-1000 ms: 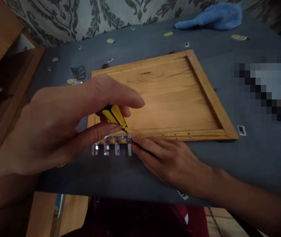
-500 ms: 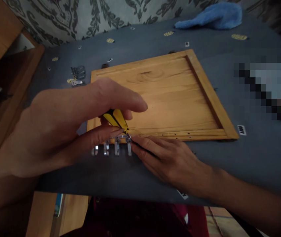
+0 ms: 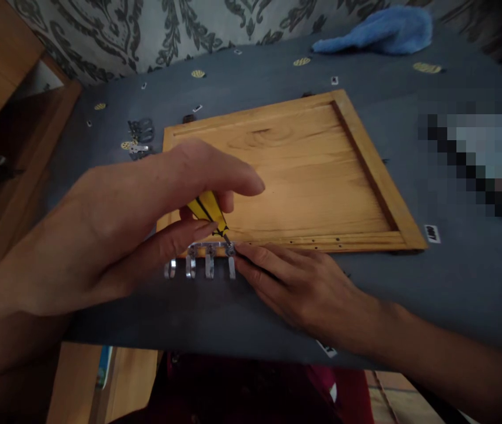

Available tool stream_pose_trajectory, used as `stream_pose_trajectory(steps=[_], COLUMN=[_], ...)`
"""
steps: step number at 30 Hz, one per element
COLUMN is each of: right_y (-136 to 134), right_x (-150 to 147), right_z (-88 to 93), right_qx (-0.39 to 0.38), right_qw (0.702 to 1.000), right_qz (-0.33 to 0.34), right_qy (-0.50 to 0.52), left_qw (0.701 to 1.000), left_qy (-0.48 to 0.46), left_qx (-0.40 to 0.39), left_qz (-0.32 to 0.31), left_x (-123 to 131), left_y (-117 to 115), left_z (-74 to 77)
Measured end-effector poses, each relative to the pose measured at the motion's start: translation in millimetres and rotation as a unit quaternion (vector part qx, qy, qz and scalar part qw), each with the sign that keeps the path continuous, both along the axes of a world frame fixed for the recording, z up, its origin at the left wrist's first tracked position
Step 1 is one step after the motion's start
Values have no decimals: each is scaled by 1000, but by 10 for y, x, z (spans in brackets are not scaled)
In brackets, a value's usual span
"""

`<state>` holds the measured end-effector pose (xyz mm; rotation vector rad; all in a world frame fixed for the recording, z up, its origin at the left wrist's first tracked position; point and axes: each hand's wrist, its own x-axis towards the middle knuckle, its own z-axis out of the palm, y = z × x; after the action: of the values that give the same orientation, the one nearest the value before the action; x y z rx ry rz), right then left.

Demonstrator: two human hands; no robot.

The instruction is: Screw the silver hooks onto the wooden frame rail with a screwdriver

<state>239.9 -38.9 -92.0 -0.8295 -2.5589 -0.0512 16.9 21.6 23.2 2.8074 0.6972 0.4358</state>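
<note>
My left hand (image 3: 118, 229) is wrapped round a yellow and black screwdriver (image 3: 209, 213), its index finger stretched out past the handle. The tip slants down onto the right end of a metal hook rail (image 3: 212, 249). This rail lies along the near edge of a framed wooden board (image 3: 286, 194), its several hooks hanging over the edge. Close by, my right hand (image 3: 308, 285) rests low on the board's edge, fingertips pressed together at the rail's right end. Whatever lies under those fingertips is hidden. Several small dark holes run along the edge to the right.
Loose metal hooks (image 3: 140, 138) lie behind my left hand on the grey tablecloth (image 3: 409, 306). At the back is a blue cloth (image 3: 383, 29). A pixelated object (image 3: 484, 162) sits at the right. Wooden furniture (image 3: 52, 123) borders the left side.
The screwdriver handle has turned slightly in my left hand, and the thumb has shifted a little up and to the right. My right hand and the board stay in place.
</note>
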Motion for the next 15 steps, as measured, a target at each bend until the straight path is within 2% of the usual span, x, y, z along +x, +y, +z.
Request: stream_pose_trajectory(steps=[5,10,13,15], right_y=[-1,-13,-11,-8], right_x=[3,6,6,3], right_z=[7,-11,-18,-16], right_qx=[4,6,7,6], right_qw=[1000,1000,1000,1000], right_qz=[1,0,0,1], right_qy=[-4,-6,-11,-6], left_qw=[999,997,998,999], left_qy=[-26,-70,-52,-35], left_qx=[-32,25,34,6], left_qz=[18,27,30,41], left_x=[102,184,191,178], left_y=[3,-6,1,0], left_z=[-59,-134,-139,-129])
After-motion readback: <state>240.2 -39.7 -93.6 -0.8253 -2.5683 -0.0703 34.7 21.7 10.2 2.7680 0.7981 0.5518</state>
